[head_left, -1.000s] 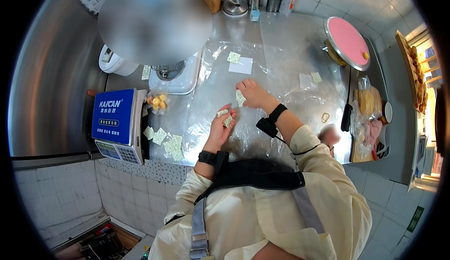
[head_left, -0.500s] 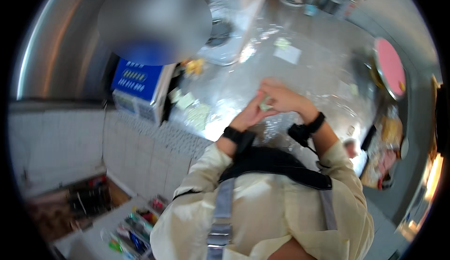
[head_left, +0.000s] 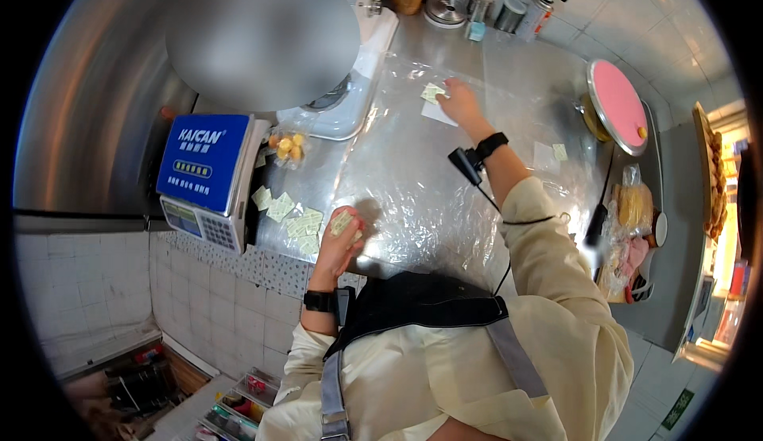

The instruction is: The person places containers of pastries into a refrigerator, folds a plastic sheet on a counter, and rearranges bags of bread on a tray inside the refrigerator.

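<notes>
Close to the counter's near edge, my left hand (head_left: 342,238) is closed around small pale-green printed squares (head_left: 340,222); whether they are sachets or paper labels I cannot tell. My right hand (head_left: 461,107) reaches far out, its fingertips pinched at another pale-green square (head_left: 431,93). That square lies against a white paper piece (head_left: 439,114). Left of my left hand, several loose pale-green squares (head_left: 302,222) lie spread on the metal counter. Clear plastic film (head_left: 421,171) covers the counter between my hands.
A blue-topped weighing scale (head_left: 203,163) stands at the left, beside a clear bag of yellow pieces (head_left: 286,148). On the right are a pink turntable (head_left: 618,106), a black-handled tool (head_left: 600,222) and bagged bread (head_left: 634,210). A gas torch (head_left: 539,12) and metal tins (head_left: 509,16) stand behind.
My hands were together over the middle of the counter. Now my left hand has drawn back to the left with pale-green squares, and my right hand has gone to the square at the back.
</notes>
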`<state>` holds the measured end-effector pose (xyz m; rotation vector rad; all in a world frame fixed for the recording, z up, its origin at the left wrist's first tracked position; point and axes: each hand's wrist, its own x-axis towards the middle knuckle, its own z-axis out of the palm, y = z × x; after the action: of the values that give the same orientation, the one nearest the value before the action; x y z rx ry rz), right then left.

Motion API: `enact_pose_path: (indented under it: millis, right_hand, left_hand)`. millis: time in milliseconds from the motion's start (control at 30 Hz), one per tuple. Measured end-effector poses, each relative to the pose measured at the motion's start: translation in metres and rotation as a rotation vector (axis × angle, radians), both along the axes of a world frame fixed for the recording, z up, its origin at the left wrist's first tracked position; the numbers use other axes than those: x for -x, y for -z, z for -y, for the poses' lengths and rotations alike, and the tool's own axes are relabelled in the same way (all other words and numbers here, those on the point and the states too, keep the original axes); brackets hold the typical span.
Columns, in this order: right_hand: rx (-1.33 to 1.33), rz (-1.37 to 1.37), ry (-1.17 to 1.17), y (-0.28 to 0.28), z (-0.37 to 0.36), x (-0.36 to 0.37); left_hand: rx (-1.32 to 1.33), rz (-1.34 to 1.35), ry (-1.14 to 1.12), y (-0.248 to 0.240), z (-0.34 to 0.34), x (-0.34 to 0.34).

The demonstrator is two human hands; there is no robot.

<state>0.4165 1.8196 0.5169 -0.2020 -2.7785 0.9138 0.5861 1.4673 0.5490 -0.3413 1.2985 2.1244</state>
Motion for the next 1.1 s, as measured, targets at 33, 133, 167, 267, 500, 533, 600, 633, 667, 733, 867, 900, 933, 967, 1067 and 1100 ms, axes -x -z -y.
enact_pose_path:
  millis: [33, 133, 167, 267, 500, 533, 600, 633, 667, 733, 867, 900, 933, 967, 1067, 1100]
  right_hand:
    - [-0.049, 0.007, 0.036, 0.002, 0.000, 0.006]
    - [-0.292, -0.028, 0.010, 0.009, 0.003, 0.021]
    - [-0.290, 0.027, -0.021, 0.016, -0.006, 0.023]
    - [-0.269, 0.061, 0.031, 0.036, 0.003, 0.023]
    - [0.464, 0.251, -0.479, -0.035, 0.142, -0.046]
    - [0.900, 0.271, -0.612, -0.035, 0.178, -0.075]
    - [0.680, 0.383, -0.970, -0.075, 0.248, -0.116]
    - [0.523, 0.239, -1.078, -0.080, 0.271, -0.128]
    - [0.692, 0.517, -1.009, -0.071, 0.289, -0.142]
    - [0.331, 0.162, -1.144, -0.060, 0.312, -0.151]
    - [0.314, 0.062, -0.997, -0.045, 0.327, -0.150]
    - [0.280, 0.049, -0.929, -0.037, 0.324, -0.140]
    - [0.245, 0.031, -0.857, -0.029, 0.318, -0.129]
    - [0.135, 0.024, -0.840, -0.018, 0.311, -0.120]
    - [-0.062, 0.057, -0.937, -0.015, 0.323, -0.118]
    - [-0.221, 0.122, -0.964, -0.025, 0.330, -0.124]
  left_hand:
    - [0.010, -0.017, -0.029, 0.004, 0.015, -0.008]
    - [-0.059, 0.009, -0.179, 0.002, 0.037, -0.027]
    - [-0.081, 0.036, -0.247, -0.003, 0.046, -0.037]
    - [-0.386, -0.026, -0.288, 0.009, 0.081, -0.055]
    - [-0.194, 0.056, -0.339, 0.000, 0.125, -0.077]
    - [-0.232, 0.063, -0.323, -0.001, 0.124, -0.071]
    - [-0.404, 0.034, -0.242, 0.006, 0.126, -0.066]
    - [-0.472, 0.057, -0.209, 0.003, 0.127, -0.062]
    - [-0.542, 0.078, -0.173, 0.002, 0.127, -0.059]
    - [-0.405, 0.057, -0.123, 0.007, 0.133, -0.056]
    - [-0.074, 0.128, -0.110, 0.014, 0.152, -0.053]
    - [-0.063, 0.105, -0.140, 0.020, 0.158, -0.053]
    - [-0.051, 0.077, -0.165, 0.024, 0.161, -0.049]
    - [0.004, 0.072, -0.231, 0.027, 0.161, -0.046]
    - [0.152, 0.035, -0.343, 0.041, 0.169, -0.035]
    - [0.131, 0.012, -0.309, 0.040, 0.169, -0.032]
